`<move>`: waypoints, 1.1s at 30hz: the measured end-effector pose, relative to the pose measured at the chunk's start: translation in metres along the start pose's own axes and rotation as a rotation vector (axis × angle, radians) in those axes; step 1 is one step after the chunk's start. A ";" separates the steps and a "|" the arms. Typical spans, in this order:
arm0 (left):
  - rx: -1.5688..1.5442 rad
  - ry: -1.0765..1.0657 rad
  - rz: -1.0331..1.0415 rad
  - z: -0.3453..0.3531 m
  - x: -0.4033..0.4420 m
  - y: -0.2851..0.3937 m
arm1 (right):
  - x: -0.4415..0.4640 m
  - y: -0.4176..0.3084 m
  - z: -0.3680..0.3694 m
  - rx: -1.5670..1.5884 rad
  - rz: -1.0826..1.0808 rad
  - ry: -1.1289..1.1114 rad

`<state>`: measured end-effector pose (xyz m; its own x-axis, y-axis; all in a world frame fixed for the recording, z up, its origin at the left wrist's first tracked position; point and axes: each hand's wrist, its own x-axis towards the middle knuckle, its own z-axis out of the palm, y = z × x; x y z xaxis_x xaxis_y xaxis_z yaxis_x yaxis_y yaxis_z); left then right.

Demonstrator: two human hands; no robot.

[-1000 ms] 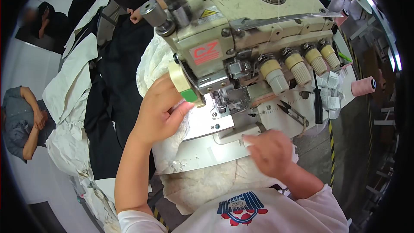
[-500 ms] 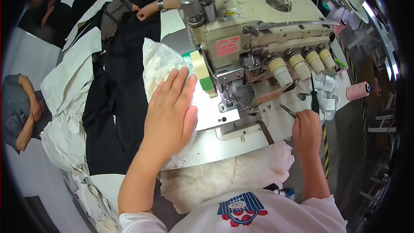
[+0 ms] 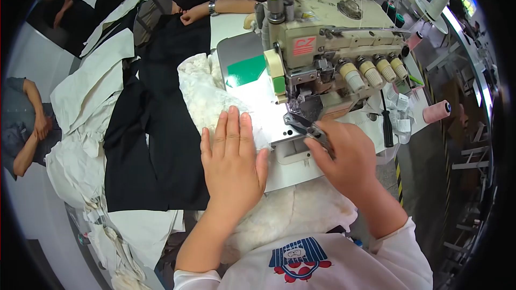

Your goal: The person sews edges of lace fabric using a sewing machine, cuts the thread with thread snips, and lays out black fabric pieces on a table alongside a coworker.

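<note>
My left hand (image 3: 235,164) lies flat, fingers spread, on the near end of a cream-white fabric piece (image 3: 207,94) left of the sewing machine's plate. My right hand (image 3: 344,153) is closed around small dark thread snips (image 3: 307,126), whose blades point left at the front of the needle area. The sewing machine (image 3: 344,27) stands just beyond, with a green patch (image 3: 246,71) on its plate at the left. Another cream fabric (image 3: 301,209) lies along the table's near edge, in front of my body.
Black fabric (image 3: 172,102) and white cloth pieces (image 3: 80,123) lie at the left. A black screwdriver (image 3: 387,126), white labels (image 3: 402,113) and a pink thread spool (image 3: 436,111) are at the right. A person's forearm (image 3: 231,5) rests beyond; other people are at the far left.
My right hand has taken the snips from the table and brought them left to the machine's plate. My left hand and the cream fabric have moved back from the machine, towards me.
</note>
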<state>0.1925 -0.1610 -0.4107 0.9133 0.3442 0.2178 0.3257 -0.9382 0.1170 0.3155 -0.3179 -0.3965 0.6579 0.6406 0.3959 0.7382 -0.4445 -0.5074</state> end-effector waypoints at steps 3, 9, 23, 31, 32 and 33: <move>-0.022 0.061 0.001 0.003 -0.001 0.000 | 0.012 -0.014 0.011 -0.131 -0.165 -0.015; -0.052 0.123 -0.010 0.007 -0.004 0.001 | 0.022 -0.017 0.040 -0.170 -0.169 0.052; -0.033 0.168 -0.003 0.008 -0.008 0.012 | 0.019 -0.016 0.045 -0.122 -0.176 0.098; -0.020 0.187 0.012 0.007 -0.012 0.013 | -0.001 -0.006 0.040 -0.006 0.017 0.164; -0.061 0.239 0.020 0.010 -0.012 0.012 | -0.008 0.000 0.036 0.057 0.073 0.172; -0.103 0.293 0.027 0.013 -0.012 0.010 | -0.016 0.007 0.029 0.131 0.134 0.143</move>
<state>0.1876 -0.1750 -0.4248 0.8069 0.3292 0.4904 0.2625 -0.9436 0.2016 0.3055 -0.3129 -0.4289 0.7699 0.4820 0.4182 0.6234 -0.4285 -0.6540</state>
